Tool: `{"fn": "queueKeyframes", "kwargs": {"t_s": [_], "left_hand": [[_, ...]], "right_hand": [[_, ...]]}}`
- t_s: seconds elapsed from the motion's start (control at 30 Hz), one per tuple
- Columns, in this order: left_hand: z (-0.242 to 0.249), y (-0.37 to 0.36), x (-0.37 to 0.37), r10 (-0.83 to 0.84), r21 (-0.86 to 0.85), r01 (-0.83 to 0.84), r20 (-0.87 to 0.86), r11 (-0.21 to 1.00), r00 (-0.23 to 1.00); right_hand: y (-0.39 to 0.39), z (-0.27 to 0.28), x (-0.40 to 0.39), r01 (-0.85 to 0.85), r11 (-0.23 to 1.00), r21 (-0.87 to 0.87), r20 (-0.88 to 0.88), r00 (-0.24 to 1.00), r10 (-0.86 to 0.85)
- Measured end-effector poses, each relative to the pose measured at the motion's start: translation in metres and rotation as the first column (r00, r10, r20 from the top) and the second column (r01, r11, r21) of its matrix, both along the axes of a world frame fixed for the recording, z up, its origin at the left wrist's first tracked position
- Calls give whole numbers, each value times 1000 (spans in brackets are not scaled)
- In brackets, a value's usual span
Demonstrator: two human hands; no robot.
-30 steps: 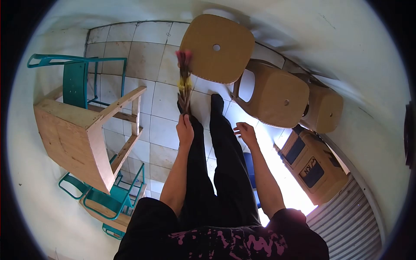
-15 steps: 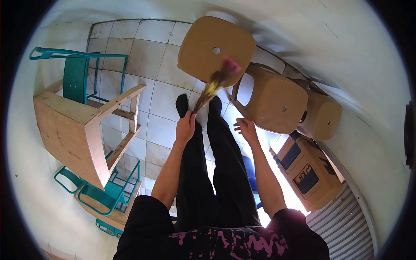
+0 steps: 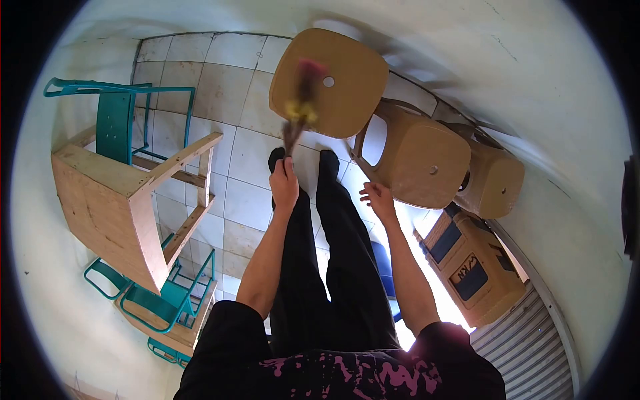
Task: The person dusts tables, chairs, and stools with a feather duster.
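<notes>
My left hand (image 3: pixel 285 186) is closed round the near end of a feather duster (image 3: pixel 301 112), its pink, dark and yellow feathers blurred by motion. The duster's far end overlaps the seat of a tan plastic stool (image 3: pixel 357 73) with a round hole in the middle. My right hand (image 3: pixel 377 199) holds nothing, its fingers loosely curled and apart. Beside it, at the right, is a second tan plastic stool (image 3: pixel 427 157), which appears tilted. My black-clad legs and feet stand between the hands on the floor.
At the left is a wooden table (image 3: pixel 100 193) with a green metal chair (image 3: pixel 115 127) behind it, and more green chairs (image 3: pixel 157 303) below. Another tan stool (image 3: pixel 497 183) and a tan container (image 3: pixel 473 273) line the right wall. White tiles (image 3: pixel 250 190) cover the floor.
The feather duster has swung left across the stool seat, with my left hand turning and rising slightly. My right hand has stayed nearly in place.
</notes>
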State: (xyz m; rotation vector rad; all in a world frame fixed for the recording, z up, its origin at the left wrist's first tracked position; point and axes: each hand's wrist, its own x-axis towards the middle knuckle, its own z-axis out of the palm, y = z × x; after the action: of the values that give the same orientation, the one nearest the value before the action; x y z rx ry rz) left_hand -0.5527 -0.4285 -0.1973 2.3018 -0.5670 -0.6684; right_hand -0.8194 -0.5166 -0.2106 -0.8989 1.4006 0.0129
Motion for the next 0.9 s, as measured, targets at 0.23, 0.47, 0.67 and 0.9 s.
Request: {"fn": "queueKeyframes", "kwargs": {"t_s": [0.23,0.47,0.67,0.9], "left_hand": [[3,-17,-4,-406,174,404,-26,898,913],[-9,-41,5,-86,110,87,-21,990,996],[0,-58,5,-348,180,338,24,924,937],[3,-79,-1,-209,38,210,-17,977,978]], "right_hand": [[-1,-1,3,20,1000,-12,-5,1000,-20],[-7,3,9,22,1000,2,7,1000,-22],[-10,4,14,-6,1000,1,-4,1000,6],[-12,1,15,17,1000,15,3,1000,-17]]}}
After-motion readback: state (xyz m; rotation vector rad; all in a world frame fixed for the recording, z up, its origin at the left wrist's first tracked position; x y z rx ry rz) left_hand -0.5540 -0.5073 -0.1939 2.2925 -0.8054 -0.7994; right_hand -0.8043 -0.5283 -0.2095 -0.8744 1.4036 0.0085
